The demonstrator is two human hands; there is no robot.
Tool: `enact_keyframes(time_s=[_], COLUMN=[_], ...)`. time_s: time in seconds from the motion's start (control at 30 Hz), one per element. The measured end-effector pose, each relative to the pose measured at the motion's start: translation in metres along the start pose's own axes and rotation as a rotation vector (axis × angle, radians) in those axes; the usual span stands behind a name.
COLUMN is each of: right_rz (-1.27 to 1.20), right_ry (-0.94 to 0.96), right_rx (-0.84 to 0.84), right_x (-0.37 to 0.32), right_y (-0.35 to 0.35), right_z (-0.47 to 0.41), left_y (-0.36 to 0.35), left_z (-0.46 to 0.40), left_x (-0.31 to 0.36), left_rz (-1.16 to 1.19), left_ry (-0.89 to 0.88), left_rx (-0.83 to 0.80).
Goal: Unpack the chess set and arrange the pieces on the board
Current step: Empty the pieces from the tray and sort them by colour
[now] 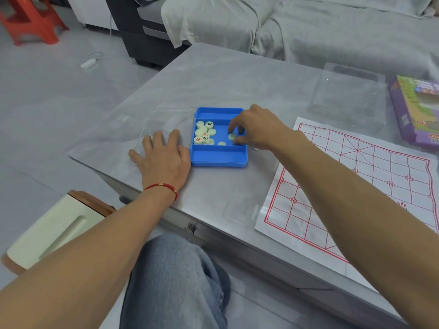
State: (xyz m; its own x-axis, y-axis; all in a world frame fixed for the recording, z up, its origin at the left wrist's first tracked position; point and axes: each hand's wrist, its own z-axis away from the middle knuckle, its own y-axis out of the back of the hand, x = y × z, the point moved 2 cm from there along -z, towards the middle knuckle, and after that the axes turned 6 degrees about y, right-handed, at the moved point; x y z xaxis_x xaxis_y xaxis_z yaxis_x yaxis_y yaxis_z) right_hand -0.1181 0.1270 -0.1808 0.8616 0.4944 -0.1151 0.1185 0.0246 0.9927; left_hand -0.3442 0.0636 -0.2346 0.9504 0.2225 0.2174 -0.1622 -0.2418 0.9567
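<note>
Your right hand (255, 129) reaches into the blue tray (219, 157), which sits near the tabletop's (213, 74) left edge, roughly midway along it. The fingers (234, 125) of that hand curl down over a pale round piece (231, 136) lying in the tray's middle compartment, toward its right end; fingertips and thumb close narrowly around it, though you cannot tell from here whether the piece is actually off the tray floor. Another loose piece (221, 143) lies just beside it, against the compartment's near wall. A cluster of pieces (204, 134) is bunched at the left end of the same compartment, some showing red or black characters, some blank side up. The tray's far and near compartments show only bare blue.

Your left hand (161, 155) lies flat on the tabletop just to the left of the tray, fingers spread and straight, gripping nothing; it rests on a clear plastic lid (161, 119) that lies touching the tray's left side. A red bracelet (164, 187) circles that wrist.

The paper board (370, 186), white with a red grid, is spread at the tabletop's near right corner, well apart from the tray, with no pieces on the part you can see. A purple box (413, 110) lies at the right edge, and a clear plastic cover (349, 96) rests toward the far right corner.
</note>
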Motion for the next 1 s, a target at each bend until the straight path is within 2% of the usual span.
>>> enact_keyframes(time_s=[0.13, 0.23, 0.33, 0.4, 0.43, 0.5, 0.57, 0.73, 0.83, 0.9, 1.0], right_rz=[0.053, -0.032, -0.280, -0.334, -0.323, -0.274, -0.262, -0.287, -0.244, -0.270, -0.240], right_ry=[-0.002, -0.019, -0.096, -0.219, -0.290, -0.401, -0.435, -0.396, -0.263, -0.093, 0.118], right_rx=[-0.016, 0.011, 0.171, 0.304, 0.304, 0.187, 0.102, 0.199, 0.308, 0.262, 0.100], right_x=[-0.009, -0.010, 0.000, 0.022, 0.035, 0.057, 0.066, 0.061, 0.041, 0.016, -0.018], right_y=[0.001, 0.002, 0.019, 0.031, 0.032, 0.026, 0.014, 0.004, 0.006, 0.007, 0.003], right_z=[-0.005, -0.006, 0.000, 0.009, 0.014, 0.027, 0.036, 0.040, 0.033, 0.024, 0.005], left_y=[0.000, 0.000, -0.001, -0.001, -0.001, -0.001, -0.002, -0.001, -0.001, -0.001, 0.000], left_z=[0.000, 0.000, 0.000, 0.000, 0.000, 0.000, -0.001, 0.001, 0.000, -0.001, -0.001], left_x=[0.000, 0.000, 0.000, 0.000, 0.000, 0.000, 0.000, 0.001, 0.000, -0.001, -0.001], left_rz=[-0.004, -0.002, 0.001, -0.003, -0.006, -0.007, -0.004, -0.002, 0.000, 0.000, 0.005], left_ry=[0.001, 0.001, 0.000, 0.001, 0.000, 0.000, 0.005, 0.002, 0.004, 0.003, 0.002], left_rx=[0.001, 0.007, 0.003, 0.001, 0.000, -0.001, -0.003, -0.001, -0.005, -0.008, -0.007])
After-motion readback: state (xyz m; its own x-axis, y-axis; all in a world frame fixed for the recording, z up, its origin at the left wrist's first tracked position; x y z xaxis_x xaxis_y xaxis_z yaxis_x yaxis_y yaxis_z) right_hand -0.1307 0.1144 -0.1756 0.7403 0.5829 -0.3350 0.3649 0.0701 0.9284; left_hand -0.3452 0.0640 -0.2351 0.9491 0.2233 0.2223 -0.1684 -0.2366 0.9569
